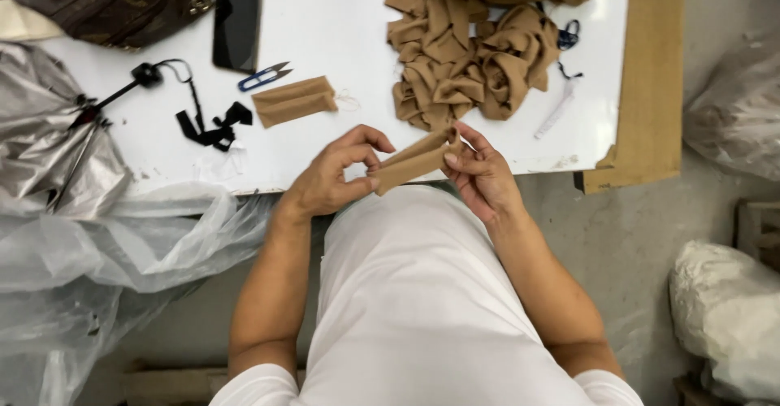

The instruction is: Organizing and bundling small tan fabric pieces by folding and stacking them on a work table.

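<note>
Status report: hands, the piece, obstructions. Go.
Left hand and right hand both gripping tan fabric strip above white table edge. Nothing between them.

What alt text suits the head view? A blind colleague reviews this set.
Both hands, left hand and right hand, hold a folded tan fabric piece over the white table edge. On the table lie a similar folded piece, a tan fabric pile, thread snips and a phone.

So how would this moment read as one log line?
left hand: holds tan strip | right hand: holds strip | tan pile: on table
</note>
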